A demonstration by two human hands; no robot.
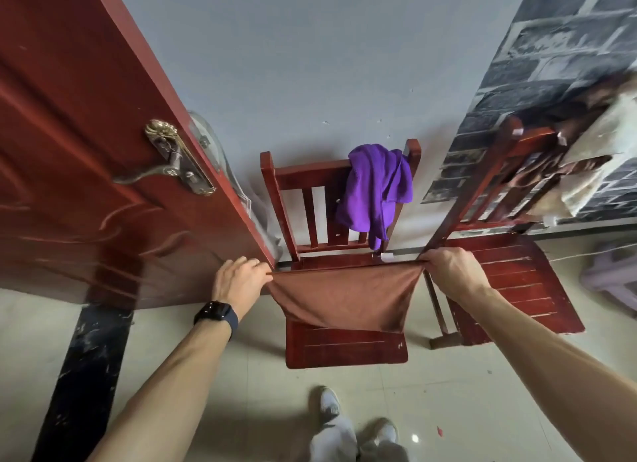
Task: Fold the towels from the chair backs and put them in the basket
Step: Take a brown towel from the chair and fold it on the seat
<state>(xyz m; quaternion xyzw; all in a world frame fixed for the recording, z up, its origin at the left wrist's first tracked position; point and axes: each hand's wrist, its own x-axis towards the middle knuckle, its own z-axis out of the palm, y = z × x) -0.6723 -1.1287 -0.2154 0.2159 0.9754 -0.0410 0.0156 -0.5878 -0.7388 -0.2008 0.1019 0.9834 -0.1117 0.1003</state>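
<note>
The brown, soft-pile towel [344, 296] hangs stretched between the two hands, above the front of the slatted seat of the dark red wooden chair [344, 353] in the middle. Its top edge is pulled into a taut, nearly level line and the rest sags below in a shallow pouch. The left hand [241, 279] pinches one top corner with curled fingers [256, 265]. The right hand [448, 272] grips the opposite corner, fingers closed round the cloth.

This looks like the opening of the fold on this towel, which is spread flat but not yet doubled. The next move calls for bringing the two held corners together, or laying the cloth down on the seat, while keeping the edges matched so the halves line up. The basket is not in view, so it will have to be found before the folded towel can go in.

A bright purple towel [375, 189] is bunched over the right end of that chair's back rail, unfolded. A second dark red wooden chair [517, 282] stands to the right, and a beige and brown cloth [593, 151] is draped over its back, partly blurred.

At the left is a red-brown panelled door [86, 151] with an ornate brass lever handle [172, 165]. The left wrist wears a dark smartwatch [215, 315] with a blank face. A small white tag [387, 256] at the chair's rear shows no legible text, and no brand or writing can be read anywhere.
</note>
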